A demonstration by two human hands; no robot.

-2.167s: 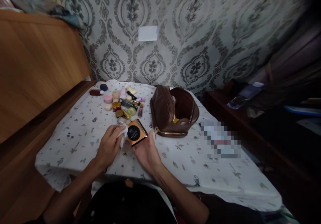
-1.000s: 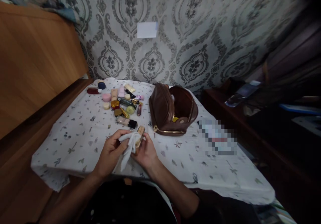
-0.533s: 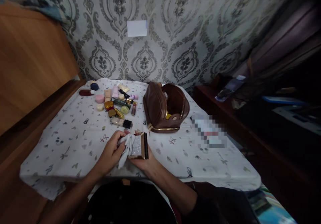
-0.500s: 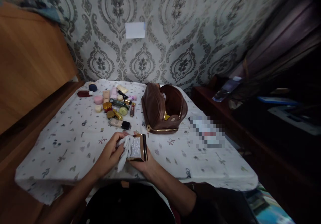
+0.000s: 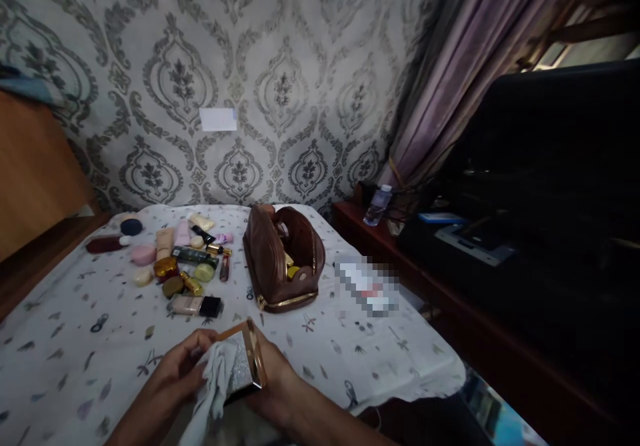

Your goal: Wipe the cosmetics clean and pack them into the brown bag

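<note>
A patterned cloth covers the table (image 5: 370, 366); an open brown bag (image 5: 265, 253) stands on it, one o'clock from the hands. The left hand (image 5: 173, 373) grips a white cloth (image 5: 213, 379) against a gold-edged case (image 5: 243, 359), which the right hand (image 5: 280, 376) holds. A bottle (image 5: 195, 306) lies eleven o'clock from the case.

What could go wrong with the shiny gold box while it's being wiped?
The gold case is tilted in the right hand, so it might slip and drop. The white cloth, held in the left hand, hangs loose and could snag on a corner of it. If the case fell forward, it might knock the black-capped bottle lying nearby.
</note>
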